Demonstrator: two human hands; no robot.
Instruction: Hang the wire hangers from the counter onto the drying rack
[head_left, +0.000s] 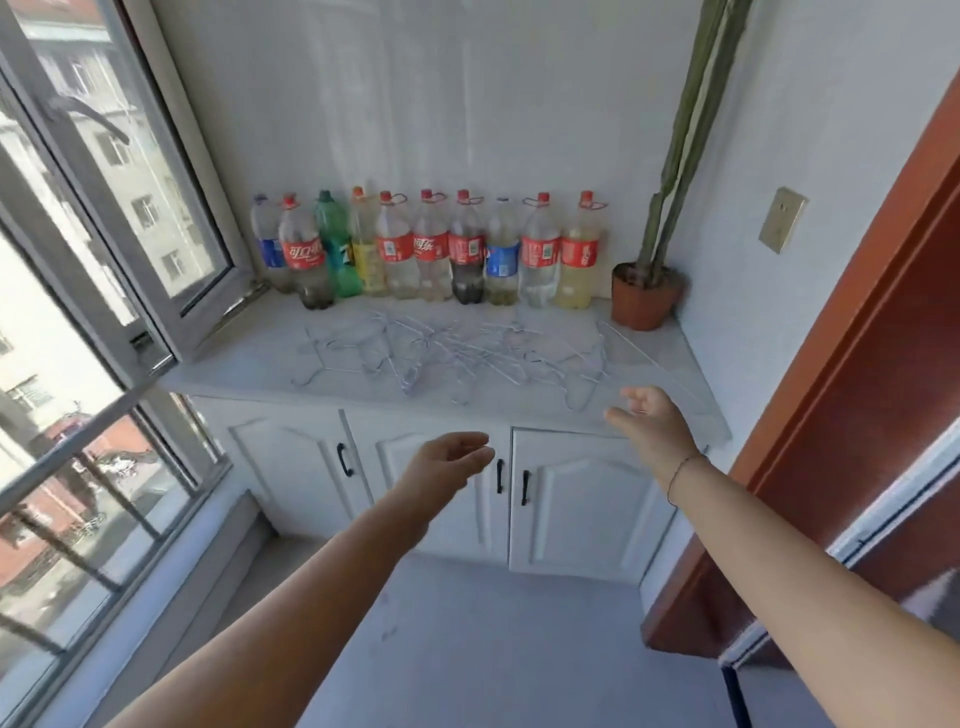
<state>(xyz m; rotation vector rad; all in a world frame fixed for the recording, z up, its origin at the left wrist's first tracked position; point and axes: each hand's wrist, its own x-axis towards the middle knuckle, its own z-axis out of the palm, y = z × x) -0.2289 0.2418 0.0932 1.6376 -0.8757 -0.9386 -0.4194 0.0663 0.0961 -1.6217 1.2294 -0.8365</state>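
Observation:
Several thin silver wire hangers (457, 353) lie in a loose tangle across the white counter (244, 364). My right hand (652, 418) is stretched out at the counter's front edge, just right of the tangle, fingers apart and holding nothing. My left hand (449, 460) reaches forward lower down, in front of the cabinet doors, also empty with fingers loosely spread. No drying rack is in view.
A row of plastic drink bottles (431, 249) stands along the counter's back wall. A potted tall green plant (647, 293) sits in the right corner. An open window sash (156, 218) juts in from the left. A red-brown door frame (852, 332) is on the right.

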